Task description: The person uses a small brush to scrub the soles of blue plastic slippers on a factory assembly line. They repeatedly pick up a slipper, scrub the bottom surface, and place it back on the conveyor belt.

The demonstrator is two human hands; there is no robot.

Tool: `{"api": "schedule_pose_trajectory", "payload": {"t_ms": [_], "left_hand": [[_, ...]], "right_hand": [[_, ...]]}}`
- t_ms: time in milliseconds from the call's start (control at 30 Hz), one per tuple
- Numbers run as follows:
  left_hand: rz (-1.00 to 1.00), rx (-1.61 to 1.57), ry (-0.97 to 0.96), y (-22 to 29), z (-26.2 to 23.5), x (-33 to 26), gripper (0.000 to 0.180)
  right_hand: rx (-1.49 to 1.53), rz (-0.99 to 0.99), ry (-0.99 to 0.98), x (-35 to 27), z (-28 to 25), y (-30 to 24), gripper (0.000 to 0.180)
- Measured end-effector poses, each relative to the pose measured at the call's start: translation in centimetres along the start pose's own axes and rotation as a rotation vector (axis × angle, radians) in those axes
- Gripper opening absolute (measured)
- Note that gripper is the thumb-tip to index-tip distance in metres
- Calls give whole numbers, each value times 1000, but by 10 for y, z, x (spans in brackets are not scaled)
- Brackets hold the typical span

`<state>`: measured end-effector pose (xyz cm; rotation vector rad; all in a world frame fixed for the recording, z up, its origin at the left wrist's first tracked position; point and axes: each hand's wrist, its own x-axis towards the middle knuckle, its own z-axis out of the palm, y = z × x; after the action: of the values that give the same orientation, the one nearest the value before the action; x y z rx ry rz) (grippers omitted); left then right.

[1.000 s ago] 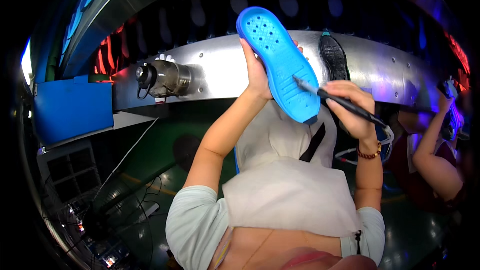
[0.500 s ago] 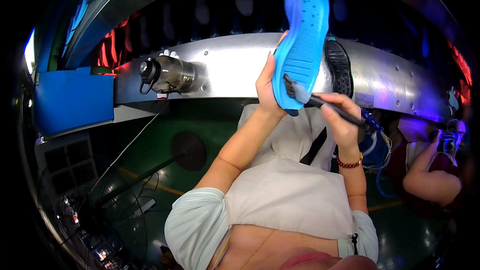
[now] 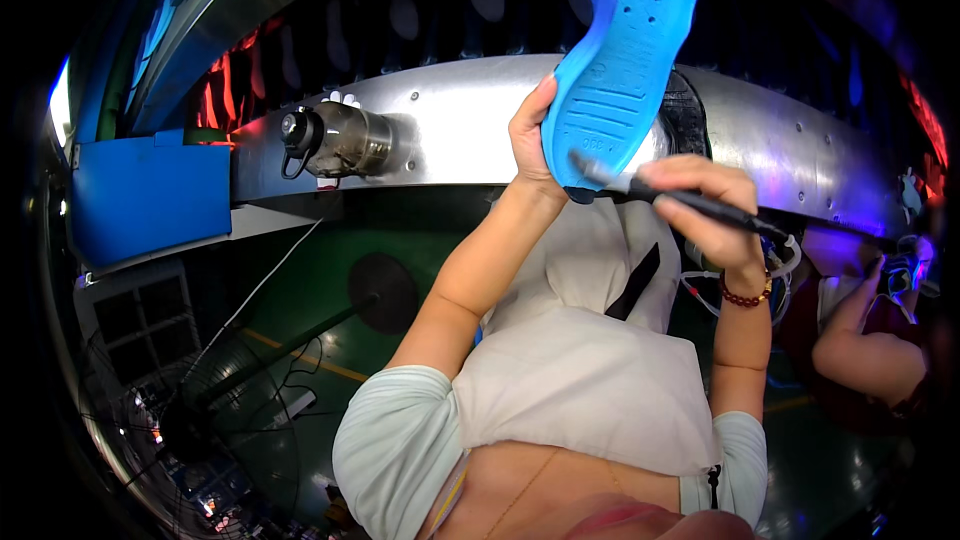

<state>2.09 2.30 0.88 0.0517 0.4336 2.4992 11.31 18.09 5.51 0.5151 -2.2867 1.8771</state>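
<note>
A bright blue shoe sole (image 3: pixel 622 70) with a raised rim is held up over the metal ledge, its inner face toward me. My left hand (image 3: pixel 533 135) grips its left edge near the lower end; some fingers are hidden behind it. In my right hand (image 3: pixel 708 202) is a black-handled brush (image 3: pixel 690 202), held between thumb and fingers. The pale ferrule and dark bristles are blurred, close over the lower end of the sole; I cannot tell whether they touch it. Behind the sole, a black sole (image 3: pixel 686 118) rests on the ledge, partly covered.
The curved metal ledge (image 3: pixel 455 125) runs across in front of me. On its left lies a smoky drink bottle (image 3: pixel 350 140) beside a blue panel (image 3: pixel 150 205). Beyond the ledge, sole shapes (image 3: pixel 403 15) line a dark band. Another person's arm (image 3: pixel 868 355) shows at right; a fan (image 3: pixel 215 430) stands lower left.
The blue sole has moved up and slightly right, nearer to me. My right hand has shifted right and a little up, with the brush turned flatter and lower on the sole.
</note>
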Motion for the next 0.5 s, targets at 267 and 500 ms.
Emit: {"api": "schedule_pose_trajectory", "payload": {"t_ms": [267, 500], "left_hand": [[-184, -81, 4, 11, 4, 7, 45], [-601, 414, 104, 24, 29, -2, 41]], "right_hand": [[-95, -110, -226, 1, 12, -20, 19], [-209, -15, -339, -1, -12, -14, 19]]}}
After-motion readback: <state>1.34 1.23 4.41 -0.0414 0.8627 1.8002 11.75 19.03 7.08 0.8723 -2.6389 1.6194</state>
